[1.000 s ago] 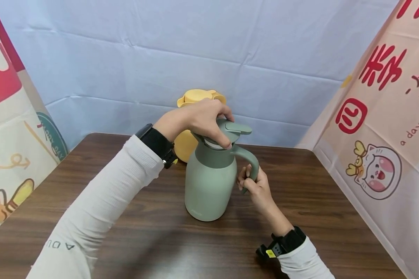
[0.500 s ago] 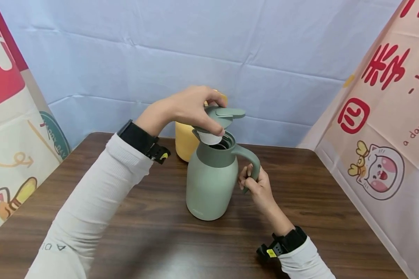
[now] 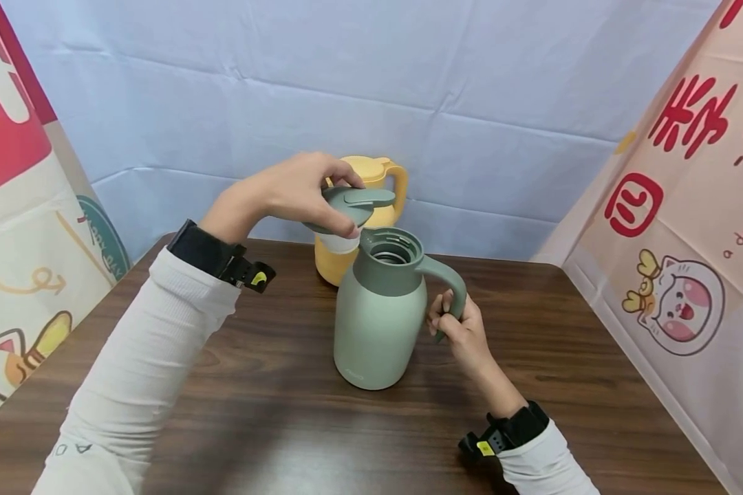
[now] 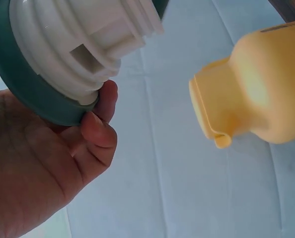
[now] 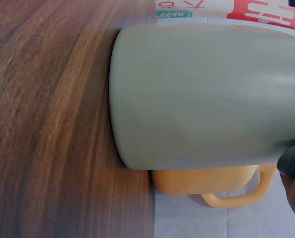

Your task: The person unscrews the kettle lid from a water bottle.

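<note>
A pale green thermal jug [image 3: 378, 330] stands upright on the wooden table, its mouth uncovered and the dark inside visible. My right hand [image 3: 461, 330] grips the lower end of the jug's handle [image 3: 447, 275]. Up and left of the mouth, my left hand [image 3: 303, 192] holds the green lid [image 3: 353, 203] by its edge, thumb in front and fingers behind. In the left wrist view the white threaded plug [image 4: 83, 44] under the lid shows, with fingertips curled at the green rim. The right wrist view shows the jug body [image 5: 207, 99] and a bit of the handle end.
A yellow jug [image 3: 333, 265] with its lid on stands behind the green one, partly covered by the left hand and lid. The brown table [image 3: 272, 412] ends at a pale blue cloth backdrop [image 3: 223, 103]. Printed banners hang at both sides.
The left hand has lifted the lid out of the green jug's mouth and carried it leftward, uncovering more of the yellow jug. The right hand keeps its grip on the handle.
</note>
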`<action>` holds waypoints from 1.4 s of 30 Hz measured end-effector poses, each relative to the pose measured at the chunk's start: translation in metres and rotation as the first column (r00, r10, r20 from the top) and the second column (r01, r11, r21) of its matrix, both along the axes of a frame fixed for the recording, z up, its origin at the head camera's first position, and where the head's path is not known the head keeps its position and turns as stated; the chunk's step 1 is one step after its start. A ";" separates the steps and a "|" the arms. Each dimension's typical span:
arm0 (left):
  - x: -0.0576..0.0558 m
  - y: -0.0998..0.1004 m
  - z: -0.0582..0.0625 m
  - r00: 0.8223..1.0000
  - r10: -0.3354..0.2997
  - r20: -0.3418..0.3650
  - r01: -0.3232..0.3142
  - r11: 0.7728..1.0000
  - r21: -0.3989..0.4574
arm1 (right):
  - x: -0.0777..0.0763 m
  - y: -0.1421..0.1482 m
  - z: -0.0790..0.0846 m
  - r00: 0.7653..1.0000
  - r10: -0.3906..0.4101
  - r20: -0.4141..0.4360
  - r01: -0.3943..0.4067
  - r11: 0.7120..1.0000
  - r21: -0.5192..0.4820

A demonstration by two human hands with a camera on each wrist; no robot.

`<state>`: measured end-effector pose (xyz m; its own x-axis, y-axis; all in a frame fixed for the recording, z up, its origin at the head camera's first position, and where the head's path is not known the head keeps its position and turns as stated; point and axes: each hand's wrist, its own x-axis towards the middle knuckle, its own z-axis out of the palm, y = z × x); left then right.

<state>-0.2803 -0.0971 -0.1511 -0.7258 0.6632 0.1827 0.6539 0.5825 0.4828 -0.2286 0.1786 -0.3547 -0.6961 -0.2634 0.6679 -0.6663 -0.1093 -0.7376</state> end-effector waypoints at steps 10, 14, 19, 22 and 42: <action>0.001 -0.017 -0.008 0.999 0.003 0.050 -0.003 1.000 0.004 | 0.000 0.002 0.001 1.000 -0.019 0.011 0.019 1.000 -0.003; -0.001 -0.021 -0.014 0.998 0.017 0.068 -0.015 0.999 -0.030 | 0.000 0.003 0.002 1.000 -0.017 0.018 0.017 1.000 -0.006; -0.003 -0.025 -0.023 0.998 0.024 0.059 -0.019 0.996 -0.086 | 0.000 0.002 0.002 1.000 -0.011 0.014 0.011 1.000 -0.005; -0.004 -0.027 -0.030 0.998 0.033 0.059 -0.026 0.994 -0.105 | 0.001 0.001 0.002 1.000 -0.012 0.013 0.013 1.000 -0.005; -0.011 -0.049 -0.064 0.988 0.080 0.135 -0.054 0.982 -0.183 | 0.001 -0.001 0.000 1.000 0.002 0.007 -0.002 1.000 -0.008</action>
<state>-0.2912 -0.1466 -0.2148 -0.7797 0.6248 -0.0409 0.5433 0.7076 0.4519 -0.2278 0.1780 -0.3549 -0.7005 -0.2594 0.6648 -0.6606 -0.1169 -0.7416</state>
